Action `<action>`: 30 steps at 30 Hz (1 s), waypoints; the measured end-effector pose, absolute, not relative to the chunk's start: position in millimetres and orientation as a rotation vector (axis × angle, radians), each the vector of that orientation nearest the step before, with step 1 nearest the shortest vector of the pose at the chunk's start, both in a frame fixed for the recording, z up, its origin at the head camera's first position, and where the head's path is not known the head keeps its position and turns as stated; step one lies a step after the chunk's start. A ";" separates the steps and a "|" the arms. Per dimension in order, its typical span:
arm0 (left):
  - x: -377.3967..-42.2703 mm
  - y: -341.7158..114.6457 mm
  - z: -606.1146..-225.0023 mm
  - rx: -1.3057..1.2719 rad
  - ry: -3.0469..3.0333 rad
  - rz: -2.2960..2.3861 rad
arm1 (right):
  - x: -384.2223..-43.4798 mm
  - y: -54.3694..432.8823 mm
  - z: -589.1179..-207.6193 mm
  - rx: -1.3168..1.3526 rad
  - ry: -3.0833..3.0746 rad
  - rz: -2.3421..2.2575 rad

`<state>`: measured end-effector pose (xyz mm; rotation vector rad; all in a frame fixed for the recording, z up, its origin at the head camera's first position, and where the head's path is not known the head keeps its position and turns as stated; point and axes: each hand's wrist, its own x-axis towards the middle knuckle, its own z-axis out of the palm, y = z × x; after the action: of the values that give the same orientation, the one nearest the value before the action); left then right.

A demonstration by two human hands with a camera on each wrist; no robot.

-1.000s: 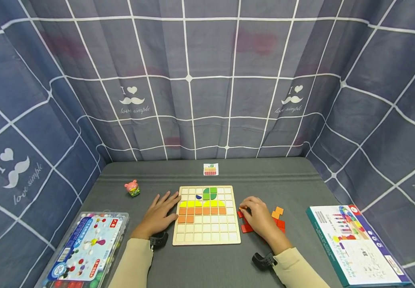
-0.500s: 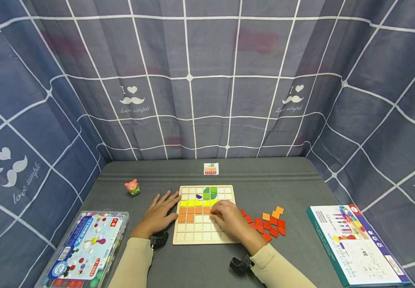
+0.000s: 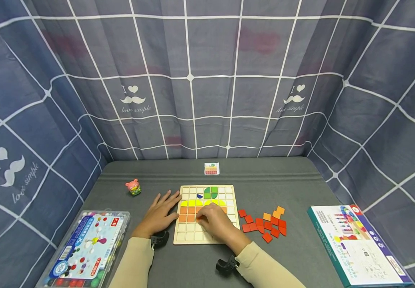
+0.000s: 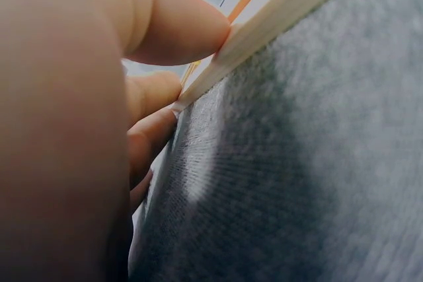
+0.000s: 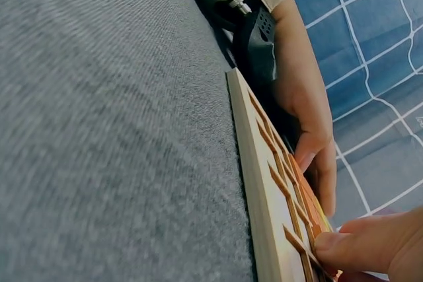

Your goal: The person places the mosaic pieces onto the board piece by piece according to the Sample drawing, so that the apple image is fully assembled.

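Pale wood board [image 3: 183,237] lies flat on my counter [image 3: 171,176]. Left hand [image 3: 159,214], fingers spread, rests at its left edge, probably to stop it sliding. Right hand [image 3: 216,222] bends over the board, just beside the fitted orange tiles [image 3: 182,218]; its grip is drawn together, but I can't tell if it pinches a tile. Loose red tiles [image 3: 267,238] lie right of the board, presumably for easy reach. Both wrist views give me the board's thick side, flattened in the head view; the left one shows a fingertip touching it.
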<state>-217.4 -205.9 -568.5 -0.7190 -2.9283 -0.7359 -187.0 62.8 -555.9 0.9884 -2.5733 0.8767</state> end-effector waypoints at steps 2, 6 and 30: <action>-217.4 -205.6 -567.8 -0.722 -2.931 -0.732 | -187.1 61.9 -556.0 0.959 -2.567 0.909; -217.6 -205.0 -567.3 -0.728 -2.934 -0.737 | -185.8 61.3 -555.3 0.866 -2.589 0.992; -217.6 -205.1 -570.5 -0.711 -2.917 -0.727 | -183.8 76.8 -554.1 0.713 -2.543 1.169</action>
<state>-217.6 -205.1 -570.5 -0.7106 -2.9173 -0.7267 -183.8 76.8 -554.1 0.7134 -2.5434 1.1694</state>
